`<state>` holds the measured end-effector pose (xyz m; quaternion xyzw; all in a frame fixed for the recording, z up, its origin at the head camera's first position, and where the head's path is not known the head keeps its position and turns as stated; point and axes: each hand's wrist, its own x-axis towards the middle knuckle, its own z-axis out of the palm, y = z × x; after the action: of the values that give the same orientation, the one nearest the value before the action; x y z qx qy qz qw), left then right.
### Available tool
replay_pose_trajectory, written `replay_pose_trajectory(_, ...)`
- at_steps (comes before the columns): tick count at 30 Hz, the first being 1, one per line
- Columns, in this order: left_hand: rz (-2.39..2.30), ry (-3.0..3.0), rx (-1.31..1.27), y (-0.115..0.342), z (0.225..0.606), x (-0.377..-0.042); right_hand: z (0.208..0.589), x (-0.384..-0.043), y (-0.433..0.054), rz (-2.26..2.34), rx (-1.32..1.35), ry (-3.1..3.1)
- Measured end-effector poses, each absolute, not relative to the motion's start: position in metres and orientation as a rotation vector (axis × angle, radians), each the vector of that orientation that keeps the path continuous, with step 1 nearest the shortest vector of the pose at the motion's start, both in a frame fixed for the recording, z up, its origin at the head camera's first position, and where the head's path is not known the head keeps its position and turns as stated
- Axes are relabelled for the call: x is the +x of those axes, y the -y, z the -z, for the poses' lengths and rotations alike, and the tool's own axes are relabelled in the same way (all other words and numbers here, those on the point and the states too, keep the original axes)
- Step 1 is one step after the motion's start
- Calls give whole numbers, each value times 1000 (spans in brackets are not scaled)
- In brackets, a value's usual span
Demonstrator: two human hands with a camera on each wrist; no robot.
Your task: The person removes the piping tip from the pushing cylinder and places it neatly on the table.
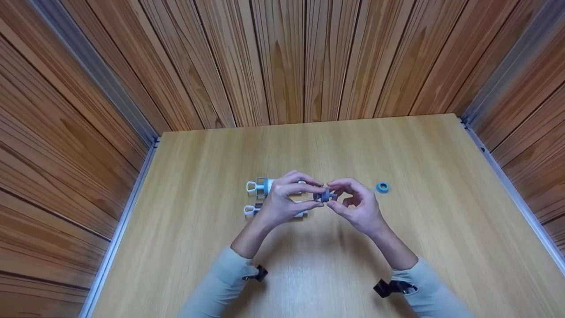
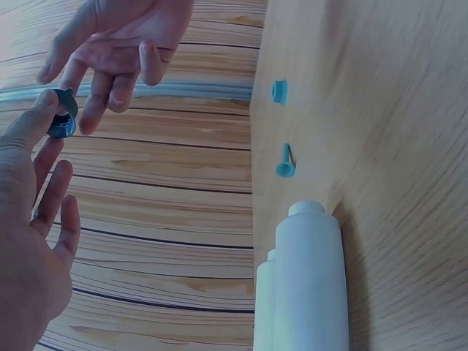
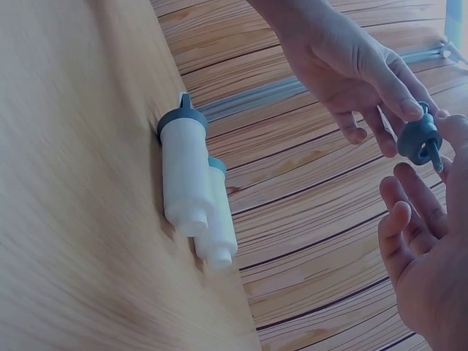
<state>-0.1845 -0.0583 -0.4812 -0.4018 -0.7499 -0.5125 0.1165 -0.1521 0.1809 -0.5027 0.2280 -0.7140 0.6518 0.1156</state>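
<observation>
My left hand (image 1: 282,201) pinches a small dark teal cap (image 1: 325,195) between thumb and fingertips. A short stem (image 3: 434,155) sticks out of the cap toward my right hand (image 1: 359,205). The right fingers and thumb spread around that stem in the head view. In the left wrist view the right thumb (image 2: 55,62) stands a little apart from the cap. Two white bottles (image 3: 186,164) lie on their sides under the left hand, which partly hides them from above. One has a dark grey lid (image 3: 181,121), the other a teal lid (image 3: 217,164).
A teal ring (image 1: 382,187) lies on the table (image 1: 419,154) to the right of the hands. Between ring and bottles, the left wrist view has a small teal funnel-shaped piece (image 2: 286,167). Wood-panelled walls (image 1: 278,62) enclose the table at back and sides.
</observation>
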Motion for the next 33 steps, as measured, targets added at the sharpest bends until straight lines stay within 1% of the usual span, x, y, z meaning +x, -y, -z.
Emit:
replay_pose_trajectory(19,1475,2181,-1198,58,483,-184,506,-153,-179,-1871,682,2057)
replay_pose_trajectory(33,1537,2180,-1139,59,488,-185,507,-154,-185,-1876,692,1983)
